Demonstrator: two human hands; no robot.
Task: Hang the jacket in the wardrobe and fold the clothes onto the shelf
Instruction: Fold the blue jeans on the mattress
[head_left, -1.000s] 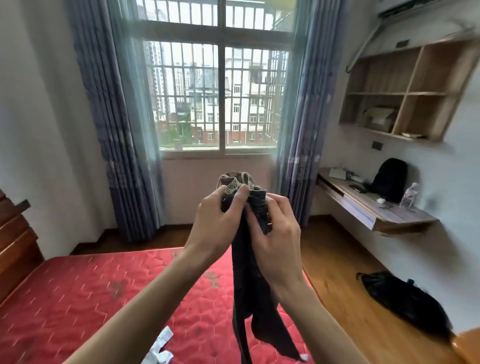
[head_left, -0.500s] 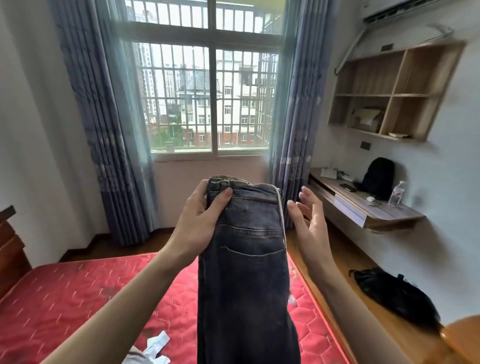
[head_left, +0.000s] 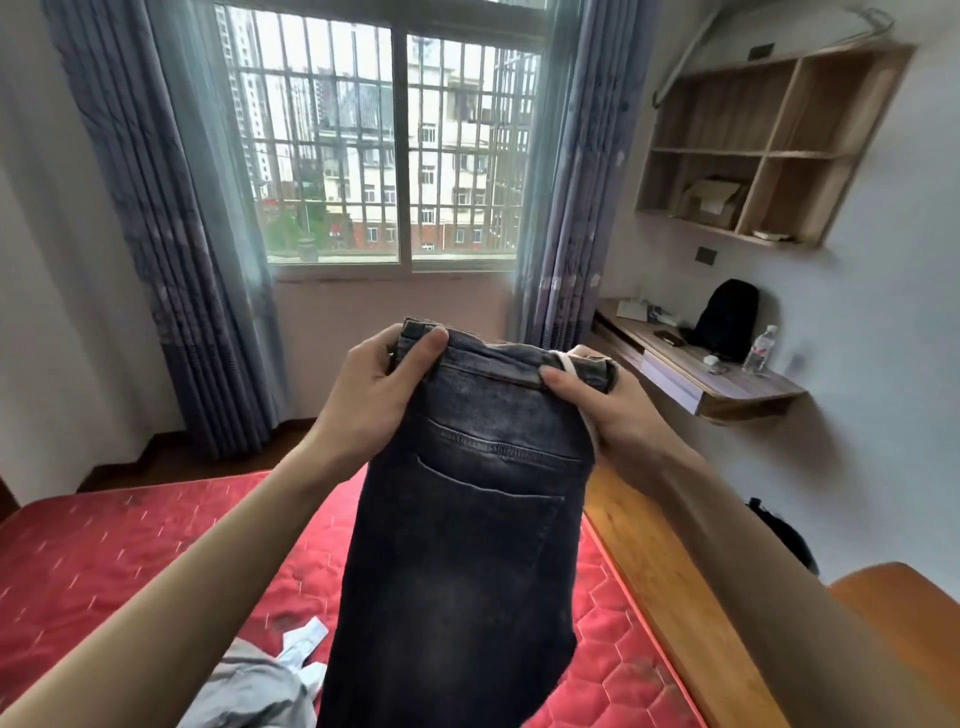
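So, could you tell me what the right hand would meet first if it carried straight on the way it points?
The right hand points leftward along the jeans waistband; it would probably meet the left hand first.

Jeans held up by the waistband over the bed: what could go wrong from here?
1. Both the left hand and right hand only pinch the jeans at the waistband corners; one slip could undo the lengthwise fold.
2. Laid straight down, the legs could land on the grey garment lying on the red mattress and bunch up.

place: home bedroom | signs: red mattress (head_left: 130, 545), curtained window (head_left: 400, 145), wall desk (head_left: 727, 379), wooden shelves (head_left: 769, 150)
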